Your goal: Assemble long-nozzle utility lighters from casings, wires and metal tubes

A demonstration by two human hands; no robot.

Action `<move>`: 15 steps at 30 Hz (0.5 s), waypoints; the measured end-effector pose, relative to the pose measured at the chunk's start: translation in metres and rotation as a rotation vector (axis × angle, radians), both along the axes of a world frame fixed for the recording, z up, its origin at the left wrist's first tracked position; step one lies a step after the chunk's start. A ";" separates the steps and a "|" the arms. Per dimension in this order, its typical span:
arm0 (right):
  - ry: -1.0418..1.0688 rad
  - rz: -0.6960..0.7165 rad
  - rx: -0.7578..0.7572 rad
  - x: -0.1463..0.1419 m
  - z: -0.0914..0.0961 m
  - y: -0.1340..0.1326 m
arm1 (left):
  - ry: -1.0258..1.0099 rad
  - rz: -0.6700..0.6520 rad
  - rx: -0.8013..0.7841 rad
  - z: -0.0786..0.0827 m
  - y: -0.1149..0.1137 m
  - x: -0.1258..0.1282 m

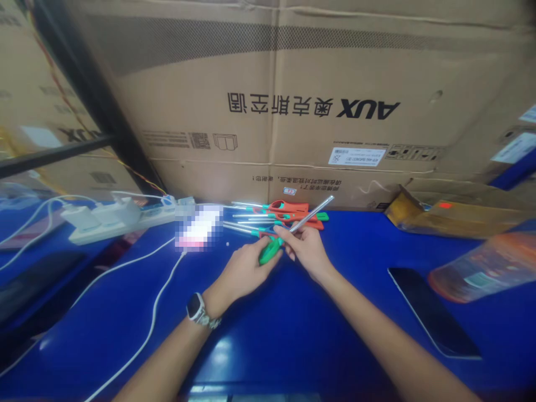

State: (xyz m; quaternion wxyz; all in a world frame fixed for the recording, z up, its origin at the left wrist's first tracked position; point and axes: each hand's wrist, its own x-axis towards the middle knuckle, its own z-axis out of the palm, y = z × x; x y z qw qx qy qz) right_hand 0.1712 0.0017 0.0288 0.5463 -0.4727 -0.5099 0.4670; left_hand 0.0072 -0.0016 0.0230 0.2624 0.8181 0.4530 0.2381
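A long-nosed gas lighter point(270, 251) with a green handle and a silver metal tube is held between both hands, its tube slanting up to the right. My left hand point(245, 265), with a watch on the wrist, is closed around the green handle. My right hand point(307, 248) is closed on the lighter where the tube meets the handle; its fingertips are partly hidden. Just behind my hands lies a pile of several similar lighters point(288, 206) with orange, green and blue handles, tubes mostly pointing left.
The blue table point(234, 357) carries a blurred, lit phone point(201, 229) on a white cable, and a power strip point(125, 218) at the left. A dark phone point(431, 312) and an orange-lidded clear jar point(486, 268) lie right. Large cardboard point(201, 61) stands behind.
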 end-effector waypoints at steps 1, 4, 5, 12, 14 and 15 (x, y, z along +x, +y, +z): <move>0.004 0.011 0.014 0.001 0.000 -0.001 | 0.008 -0.019 -0.013 0.000 0.000 -0.001; 0.056 0.123 0.099 0.005 0.004 -0.005 | -0.065 -0.083 -0.057 0.001 0.000 -0.003; 0.074 0.171 0.127 0.008 0.005 -0.006 | -0.096 -0.092 -0.065 0.002 0.000 -0.004; 0.041 0.232 0.097 0.012 0.001 -0.005 | -0.107 -0.097 -0.066 0.004 0.000 -0.009; 0.023 0.210 0.086 0.010 -0.002 -0.004 | -0.090 -0.095 -0.054 0.003 0.000 -0.010; 0.019 0.204 0.083 0.009 -0.003 -0.004 | -0.091 -0.095 -0.052 0.003 0.000 -0.011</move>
